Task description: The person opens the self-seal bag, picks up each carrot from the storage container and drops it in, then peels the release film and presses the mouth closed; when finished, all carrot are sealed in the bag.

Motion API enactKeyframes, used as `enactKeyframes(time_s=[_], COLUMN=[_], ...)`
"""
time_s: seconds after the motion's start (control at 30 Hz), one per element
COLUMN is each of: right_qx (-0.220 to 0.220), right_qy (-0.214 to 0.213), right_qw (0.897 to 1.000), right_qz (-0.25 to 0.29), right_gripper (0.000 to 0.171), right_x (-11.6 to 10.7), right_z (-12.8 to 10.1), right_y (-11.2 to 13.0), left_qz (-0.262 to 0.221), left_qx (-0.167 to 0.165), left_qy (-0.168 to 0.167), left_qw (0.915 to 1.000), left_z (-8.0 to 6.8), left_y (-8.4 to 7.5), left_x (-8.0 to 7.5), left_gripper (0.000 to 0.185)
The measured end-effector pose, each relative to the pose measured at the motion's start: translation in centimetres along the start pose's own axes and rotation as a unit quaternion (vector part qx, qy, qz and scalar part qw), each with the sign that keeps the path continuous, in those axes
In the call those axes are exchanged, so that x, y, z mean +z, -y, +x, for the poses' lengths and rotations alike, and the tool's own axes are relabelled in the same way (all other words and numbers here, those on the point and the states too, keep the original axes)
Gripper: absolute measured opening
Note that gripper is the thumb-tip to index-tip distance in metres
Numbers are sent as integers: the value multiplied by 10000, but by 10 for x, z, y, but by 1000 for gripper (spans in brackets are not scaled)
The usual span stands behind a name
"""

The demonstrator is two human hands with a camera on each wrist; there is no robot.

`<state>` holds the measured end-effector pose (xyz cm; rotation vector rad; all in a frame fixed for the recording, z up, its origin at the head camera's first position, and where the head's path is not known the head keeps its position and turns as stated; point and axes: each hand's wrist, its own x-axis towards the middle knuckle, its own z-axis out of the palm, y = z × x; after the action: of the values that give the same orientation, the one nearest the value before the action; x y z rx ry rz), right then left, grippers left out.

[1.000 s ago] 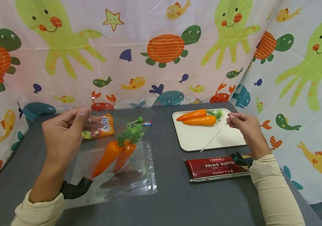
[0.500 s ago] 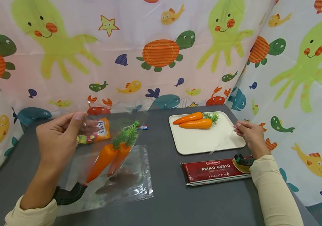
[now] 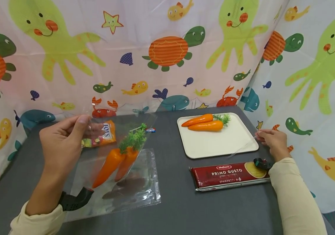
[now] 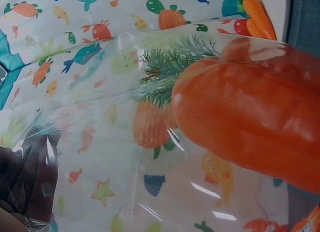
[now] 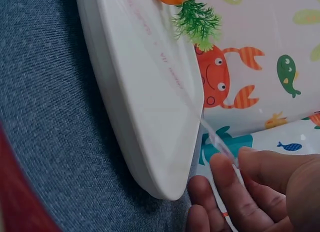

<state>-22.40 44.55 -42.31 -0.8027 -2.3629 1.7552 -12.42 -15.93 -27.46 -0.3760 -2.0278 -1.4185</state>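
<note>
Now, vs a sec ago: left hand (image 3: pixel 63 143) has barely shifted, same pinch on the top edge of the clear bag (image 3: pixel 117 169), which hangs tilted w/ its lower end on the bench (image 3: pixel 173 209). Right hand (image 3: pixel 273 139) has slid out past the tray's right edge, drawing the clear strip (image 3: pixel 243 147) it pinches along w/ it.

Containers: bag holds two orange carrots (image 3: pixel 117 163), green tops up. White tray (image 3: pixel 223 147) carries two more carrots (image 3: pixel 204 123) at its far end. Candy packet (image 3: pixel 102 137) lies behind the bag; spaghetti pack (image 3: pixel 229 175) in front of the tray.

Left wrist view shows bagged carrots (image 4: pixel 250 112) close up through the plastic. Right wrist view shows fingertips (image 5: pixel 225 167) nipping the strip beside the tray corner (image 5: pixel 165 182).
</note>
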Motion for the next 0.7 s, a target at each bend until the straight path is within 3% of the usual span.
enactKeyframes(time_s=[0.13, 0.33, 0.4, 0.57, 0.7], right_qx=[-54, -227, -355, -616, -526], right_qy=[-132, 115, 245, 100, 84], right_qw=[9966, 9788, 9736, 9694, 9641], right_qz=[-806, -2035, -2243, -2374, -2601], right_gripper=[52, 59, 61, 54, 52], right_x=[2, 6, 7, 11, 13], right_z=[3, 2, 1, -1, -2], right_y=[-1, 10, 16, 27, 30], left_qz=[-120, -403, -325, -199, -222], left_qx=[35, 105, 85, 66, 51], left_qy=[-3, 17, 28, 1, 4], left_qw=[9999, 9991, 9994, 9998, 9997], left_z=[1, 1, 1, 0, 0], left_y=[1, 4, 4, 4, 5], left_x=[1, 1, 1, 2, 2], left_gripper=[20, 19, 20, 20, 19])
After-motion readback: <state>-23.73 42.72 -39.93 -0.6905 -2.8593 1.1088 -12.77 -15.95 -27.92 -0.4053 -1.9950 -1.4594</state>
